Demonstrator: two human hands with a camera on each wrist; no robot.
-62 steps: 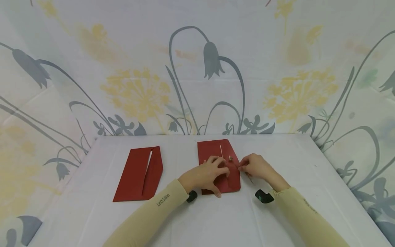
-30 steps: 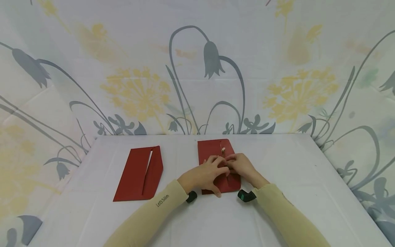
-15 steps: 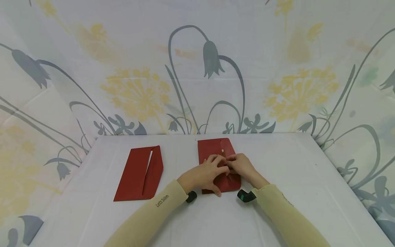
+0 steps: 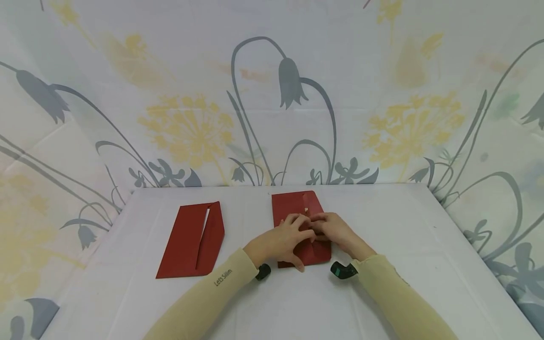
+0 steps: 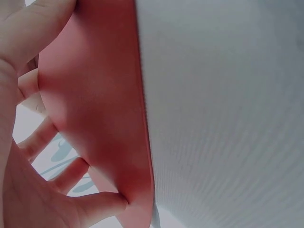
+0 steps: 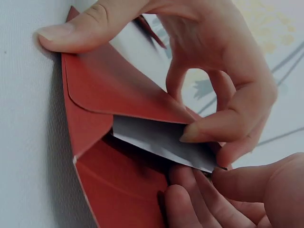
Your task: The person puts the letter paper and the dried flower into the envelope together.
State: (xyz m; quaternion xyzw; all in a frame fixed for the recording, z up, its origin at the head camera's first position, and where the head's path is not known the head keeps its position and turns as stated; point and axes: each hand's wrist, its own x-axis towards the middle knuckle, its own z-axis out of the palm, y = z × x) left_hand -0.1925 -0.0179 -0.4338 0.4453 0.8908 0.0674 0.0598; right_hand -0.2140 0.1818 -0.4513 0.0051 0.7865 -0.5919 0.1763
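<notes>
On the white table lies a red envelope [image 4: 291, 202], its flap folded out to the right. My left hand [image 4: 285, 240] arches over it and grips it, with the thumb at the near edge. In the right wrist view the envelope's pocket gapes, and a white sheet [image 6: 156, 142] shows inside under the left fingers. Close against the left fingertips, my right hand [image 4: 335, 232] pinches a thin sprig at the pocket mouth. Only the small pale flower head [image 4: 306, 209] shows in the head view; the stem is mostly hidden by the fingers.
A second red envelope [image 4: 184, 243] lies to the left, its flap out and a white strip showing in its slit. Dark wrist cameras [image 4: 342, 270] sit under both sleeves. A flower-printed cloth [image 4: 263, 118] hangs behind the table and along its sides.
My right hand has come left from beside the envelope to its pocket mouth, bringing the sprig. The flower head has sunk lower, closer to the fingers. My left hand has stayed in place.
</notes>
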